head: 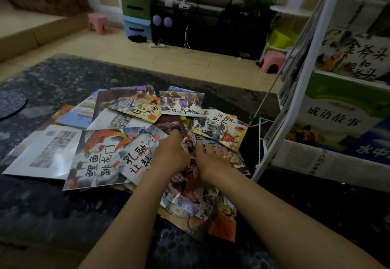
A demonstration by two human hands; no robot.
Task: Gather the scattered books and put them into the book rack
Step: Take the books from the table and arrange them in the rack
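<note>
**Scattered thin glossy picture books** [130, 108] lay overlapping in a heap on a dark mottled rug [52, 76], beneath and around the fingers. **Right hand** [211, 161]: fingers straight and spread, pressed flat on the cover of a colourful illustrated paperback [190, 194] at the heap's near side. **Left hand** [171, 152]: just beside the right, fingertips at that cover's left edge; whether they curled round it could not be told. Left of the fingers lay a red-carp-covered book [99, 156]. Right of them stood a white wire-framed book rack [295, 108], holding books face-out.
</note>
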